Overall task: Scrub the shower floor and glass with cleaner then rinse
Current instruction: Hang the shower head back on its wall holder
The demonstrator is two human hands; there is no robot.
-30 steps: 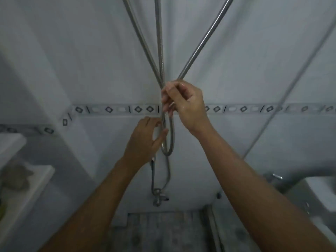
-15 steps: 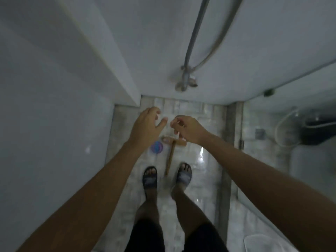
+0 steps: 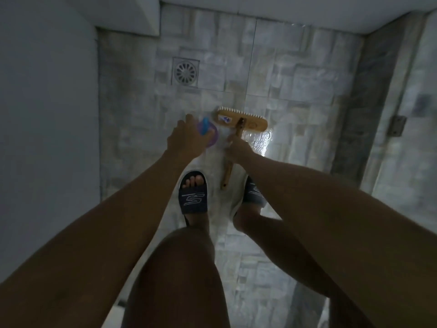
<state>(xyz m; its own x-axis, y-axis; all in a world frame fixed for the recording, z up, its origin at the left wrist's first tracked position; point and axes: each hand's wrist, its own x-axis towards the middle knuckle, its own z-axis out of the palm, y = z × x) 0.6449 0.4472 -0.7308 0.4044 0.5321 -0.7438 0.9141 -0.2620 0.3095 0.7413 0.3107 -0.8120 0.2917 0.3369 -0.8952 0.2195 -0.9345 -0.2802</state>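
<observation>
Seen from above, a wooden scrub brush (image 3: 241, 119) lies on the wet stone-tile shower floor (image 3: 295, 81), its long handle running back toward my feet. My right hand (image 3: 236, 150) is curled over the middle of that handle. A purple cleaner bottle with a blue cap (image 3: 208, 131) stands just left of the brush head. My left hand (image 3: 185, 138) is at the bottle's left side with its fingers spread. Whether it touches the bottle is unclear.
A square floor drain (image 3: 185, 72) sits at the back left. A white wall (image 3: 47, 91) closes the left side. At the right a dark threshold strip (image 3: 354, 119) and a glass door with a metal hinge (image 3: 397, 125). My feet wear dark slides (image 3: 194, 197).
Both hands let go of the shower hose and dropped to the floor. The view tilted down from the wall. My right hand now lies on the brush handle, my left by the bottle.
</observation>
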